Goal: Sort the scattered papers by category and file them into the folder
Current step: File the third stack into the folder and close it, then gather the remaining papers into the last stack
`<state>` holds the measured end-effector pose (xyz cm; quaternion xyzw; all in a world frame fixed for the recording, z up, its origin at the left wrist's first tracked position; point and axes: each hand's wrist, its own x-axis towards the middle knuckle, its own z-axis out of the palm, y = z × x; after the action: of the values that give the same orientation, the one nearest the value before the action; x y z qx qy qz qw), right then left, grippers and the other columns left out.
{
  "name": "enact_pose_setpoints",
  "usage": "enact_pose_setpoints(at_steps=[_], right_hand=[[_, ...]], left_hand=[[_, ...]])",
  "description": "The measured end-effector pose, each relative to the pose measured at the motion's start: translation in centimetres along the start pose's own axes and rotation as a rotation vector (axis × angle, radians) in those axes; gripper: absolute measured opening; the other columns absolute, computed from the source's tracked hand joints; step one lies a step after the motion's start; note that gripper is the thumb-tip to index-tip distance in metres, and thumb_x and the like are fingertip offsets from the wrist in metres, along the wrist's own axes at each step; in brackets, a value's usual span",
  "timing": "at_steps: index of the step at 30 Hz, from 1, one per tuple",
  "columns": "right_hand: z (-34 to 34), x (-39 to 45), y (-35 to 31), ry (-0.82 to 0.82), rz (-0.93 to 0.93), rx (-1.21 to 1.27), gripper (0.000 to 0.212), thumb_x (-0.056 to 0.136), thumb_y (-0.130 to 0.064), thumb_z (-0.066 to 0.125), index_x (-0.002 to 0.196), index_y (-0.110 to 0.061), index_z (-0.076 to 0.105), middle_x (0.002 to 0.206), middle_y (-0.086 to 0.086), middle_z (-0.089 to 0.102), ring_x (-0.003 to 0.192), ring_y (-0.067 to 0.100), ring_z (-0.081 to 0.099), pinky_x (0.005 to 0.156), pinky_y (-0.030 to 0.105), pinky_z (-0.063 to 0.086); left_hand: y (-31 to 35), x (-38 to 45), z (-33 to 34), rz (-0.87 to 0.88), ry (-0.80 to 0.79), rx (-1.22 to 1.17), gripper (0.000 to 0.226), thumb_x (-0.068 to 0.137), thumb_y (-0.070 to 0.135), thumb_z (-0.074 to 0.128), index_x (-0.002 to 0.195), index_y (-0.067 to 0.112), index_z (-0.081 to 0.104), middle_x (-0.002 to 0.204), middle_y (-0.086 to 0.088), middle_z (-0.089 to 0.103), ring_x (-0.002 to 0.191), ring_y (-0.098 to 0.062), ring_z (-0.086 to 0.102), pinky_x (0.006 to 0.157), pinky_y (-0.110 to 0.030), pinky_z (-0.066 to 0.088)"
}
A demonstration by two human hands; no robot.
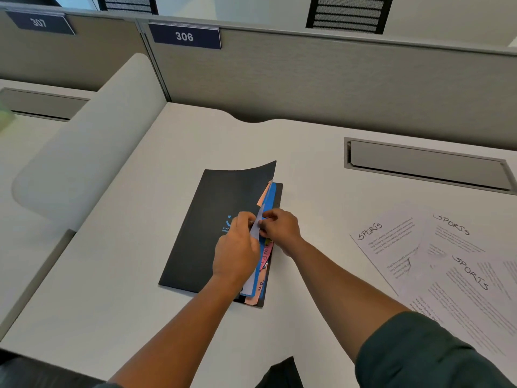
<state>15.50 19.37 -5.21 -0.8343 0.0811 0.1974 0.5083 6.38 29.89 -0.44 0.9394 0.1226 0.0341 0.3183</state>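
Dark green sleeve [414, 351] pushed up the right forearm

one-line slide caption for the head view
Both hands part a dark folder's coloured dividers; Sports papers wait alongside.

desk [140, 275] | partition [335, 88] | signs 306 [184, 36], 307 [38, 22] | cable tray [428, 166]

A white surface [145, 247] is bounded along its far edge by a grey partition [335, 79], on which navy plates numbered 306 [184, 36] and 307 [39, 22] are fixed. A grey cable flap [428, 165] is set near the surface's far right corner. A rounded white divider [84, 141] is seen at its left edge.
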Motion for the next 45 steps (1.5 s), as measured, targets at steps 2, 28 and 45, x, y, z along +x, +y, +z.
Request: enact_pose_setpoints(at_steps=[2,28,45], right_hand=[[0.3,0.3,0.2,-0.014,-0.012,-0.051,0.023,0.088,-0.02,0.067,0.111,-0.015,0.067,0.113,0.005,0.066,0.092,0.022,0.068,0.081,0.037,0.06],[-5.0,-0.3,2.5,-0.171,-0.146,-0.153,0.022,0.082,-0.021,0.076,0.096,-0.012,0.062,0.098,0.007,0.066,0.08,0.021,0.07,0.065,0.034,0.06],[-16.3,-8.5,8.8,0.138,-0.001,-0.008,0.016,0.082,-0.026,0.069,0.097,-0.022,0.065,0.098,-0.008,0.066,0.082,0.006,0.061,0.069,0.018,0.045]], left_hand=[[0.0,0.1,0.1,-0.018,-0.002,-0.004,0.017,0.102,0.043,0.046,0.105,0.026,0.043,0.088,0.006,0.062,0.06,-0.008,0.062,0.052,-0.01,0.043],[-0.7,-0.6,2.5,-0.032,-0.028,0.091,0.038,0.089,0.041,0.066,0.117,0.028,0.043,0.1,0.006,0.068,0.071,-0.011,0.067,0.06,-0.023,0.053],[6.2,-2.1,7.5,0.042,-0.273,0.063,0.011,0.084,0.035,0.06,0.096,0.035,0.06,0.089,0.017,0.066,0.08,-0.003,0.061,0.065,-0.022,0.046]])
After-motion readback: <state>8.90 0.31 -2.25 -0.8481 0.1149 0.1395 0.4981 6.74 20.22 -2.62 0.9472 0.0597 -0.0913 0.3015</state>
